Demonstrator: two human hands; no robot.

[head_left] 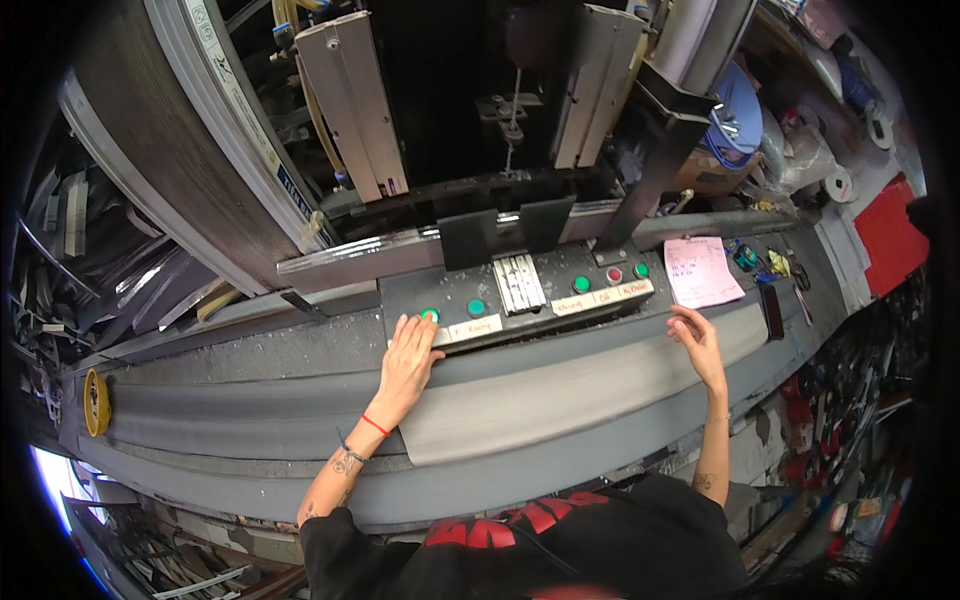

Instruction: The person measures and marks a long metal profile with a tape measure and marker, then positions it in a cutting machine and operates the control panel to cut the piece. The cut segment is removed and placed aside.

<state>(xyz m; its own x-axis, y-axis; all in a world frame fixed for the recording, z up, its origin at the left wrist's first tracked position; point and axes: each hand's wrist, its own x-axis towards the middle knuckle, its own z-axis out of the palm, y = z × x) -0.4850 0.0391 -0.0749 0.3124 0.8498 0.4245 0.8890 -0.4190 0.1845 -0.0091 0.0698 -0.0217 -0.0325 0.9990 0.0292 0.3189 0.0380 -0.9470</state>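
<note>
"Cluttered workshop all round, with a long, speckled grey table point(250, 345) across the middle. Where's the button being worked?"

"That round green push button point(431, 314) sits at the left end of the dark grey control panel point(450, 285) on the table, under the fingertips of the person's left hand point(408, 352). That hand is spread flat, gripping nothing; whether the button is pushed in, I cannot tell."

"How would you press it well?"

"One fingertip, I'd judge, straight onto the centre, the neighbouring fingers lifted so nothing else gets nudged. Before pressing, check that the two long silver-grey metal uprights point(352, 110) behind the panel have nobody's fingers near them."

"And the right hand point(697, 340)?"

"Loosely curled, holding nothing, over the smooth pale grey strip point(590, 385), near the pink paper sheet point(703, 272)."

"Counts, moving outward?"

"Four round green buttons, the left hand's included; one round red button point(613, 274), between the right-hand green pair; one ribbed silver metal plate point(519, 283), between the left pair and the other three buttons; one pale strip; one pink sheet; two uprights; and, far left, one round yellow bowl point(96, 402)."
</note>
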